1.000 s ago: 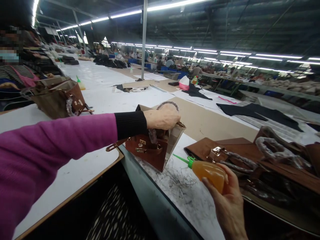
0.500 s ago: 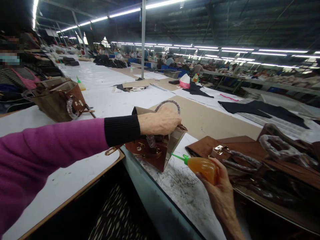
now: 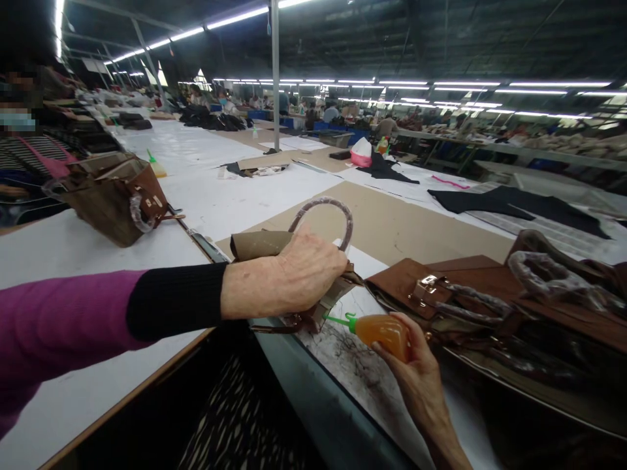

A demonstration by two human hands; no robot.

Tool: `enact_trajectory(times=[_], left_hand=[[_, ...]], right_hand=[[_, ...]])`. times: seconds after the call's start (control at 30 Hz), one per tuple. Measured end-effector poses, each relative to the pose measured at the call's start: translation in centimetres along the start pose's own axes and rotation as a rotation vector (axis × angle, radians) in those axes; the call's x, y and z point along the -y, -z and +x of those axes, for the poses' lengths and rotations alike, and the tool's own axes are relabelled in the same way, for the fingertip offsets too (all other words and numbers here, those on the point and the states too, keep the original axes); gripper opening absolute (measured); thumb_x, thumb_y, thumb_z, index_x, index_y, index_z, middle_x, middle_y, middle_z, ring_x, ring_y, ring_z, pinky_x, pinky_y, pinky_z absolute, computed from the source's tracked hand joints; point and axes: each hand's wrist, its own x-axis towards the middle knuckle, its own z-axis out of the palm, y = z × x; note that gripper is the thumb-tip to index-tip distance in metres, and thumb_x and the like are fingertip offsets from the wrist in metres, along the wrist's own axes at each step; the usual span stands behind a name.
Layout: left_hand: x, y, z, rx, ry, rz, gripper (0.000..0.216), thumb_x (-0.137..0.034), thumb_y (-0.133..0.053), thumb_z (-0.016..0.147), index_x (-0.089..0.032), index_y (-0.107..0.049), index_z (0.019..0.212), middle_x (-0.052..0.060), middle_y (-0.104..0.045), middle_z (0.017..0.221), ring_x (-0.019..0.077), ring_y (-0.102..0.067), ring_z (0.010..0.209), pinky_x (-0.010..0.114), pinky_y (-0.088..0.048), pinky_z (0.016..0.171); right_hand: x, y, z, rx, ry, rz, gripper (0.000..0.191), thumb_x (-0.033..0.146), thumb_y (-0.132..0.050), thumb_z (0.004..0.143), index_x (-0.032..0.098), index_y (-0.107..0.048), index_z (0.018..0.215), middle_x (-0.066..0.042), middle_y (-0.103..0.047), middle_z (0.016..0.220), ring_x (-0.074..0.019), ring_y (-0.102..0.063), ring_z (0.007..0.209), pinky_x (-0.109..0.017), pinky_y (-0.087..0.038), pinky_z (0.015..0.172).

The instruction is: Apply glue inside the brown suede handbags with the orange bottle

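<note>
My left hand is closed over the upper edge of a brown handbag near the table's front edge; its fingertips are hidden behind the hand. The bag's plastic-wrapped handle arches up behind the hand, and a tan flap sticks out to the left. In my right hand is a squeeze bottle of amber liquid, gripped round its body and lying nearly level. Its thin green nozzle points left, with the tip at the bag's lower right side; whether it touches, I cannot tell.
More brown handbags with wrapped handles lie stacked on the right. Another handbag stands at the left, with a second glue-type bottle behind it. A grey post rises from the table. A masked person sits at far left.
My left hand has come lower and nearer, tipping the handbag so its front faces downward and its handle shows more. The bottle in my right hand has shifted slightly left and down.
</note>
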Motion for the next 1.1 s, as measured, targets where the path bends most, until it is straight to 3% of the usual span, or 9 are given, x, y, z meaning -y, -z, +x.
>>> enact_trajectory(times=[0.3,0.5,0.6,0.8,1.1], left_hand=[[-0.3,-1.7,-2.5,0.069,-0.083,0.021,0.015,-0.012,-0.053,0.076,-0.011,-0.060,0.090,0.012,-0.064,0.091,0.0242,-0.058,0.080,0.040,-0.040,0.075],[0.0,-4.7,-4.5,-0.119,-0.081,0.088,0.023,-0.024,-0.057,0.078,-0.011,-0.057,0.096,0.012,-0.061,0.097,0.0254,-0.055,0.086,0.042,-0.039,0.079],[-0.1,-5.9,-5.2,-0.148,-0.075,0.107,0.035,-0.031,-0.063,0.074,-0.011,-0.056,0.102,0.013,-0.060,0.105,0.0265,-0.055,0.091,0.042,-0.039,0.082],[-0.6,-6.0,-5.6,-0.100,-0.036,0.064,0.033,-0.029,-0.056,0.081,-0.011,-0.055,0.109,0.013,-0.060,0.110,0.0264,-0.054,0.097,0.042,-0.039,0.087],[-0.3,-6.2,-5.1,-0.102,-0.040,0.035,0.036,-0.035,-0.061,0.079,-0.012,-0.057,0.106,0.012,-0.061,0.107,0.0263,-0.054,0.096,0.041,-0.040,0.088]], right_hand=[[-1.1,0.1,-0.6,0.063,-0.062,0.033,0.059,0.044,-0.080,0.070,0.024,-0.052,0.119,-0.005,-0.059,0.114,-0.0309,-0.057,0.100,-0.042,-0.042,0.093],[-1.6,0.5,-0.6,0.036,-0.115,0.077,0.059,0.047,-0.077,0.073,0.022,-0.049,0.118,-0.007,-0.061,0.103,-0.0326,-0.058,0.094,-0.041,-0.052,0.074],[-1.8,0.4,-0.5,0.007,-0.115,0.073,0.059,0.048,-0.078,0.073,0.022,-0.049,0.118,-0.007,-0.061,0.104,-0.0325,-0.059,0.093,-0.042,-0.052,0.074],[-2.1,-0.2,0.0,-0.031,-0.074,0.057,0.060,0.046,-0.080,0.070,0.024,-0.050,0.118,-0.005,-0.061,0.103,-0.0295,-0.058,0.093,-0.042,-0.045,0.086],[-1.8,0.1,-0.8,0.002,-0.136,0.097,0.059,0.046,-0.082,0.067,0.023,-0.053,0.114,-0.005,-0.062,0.102,-0.0297,-0.059,0.090,-0.037,-0.050,0.077]])
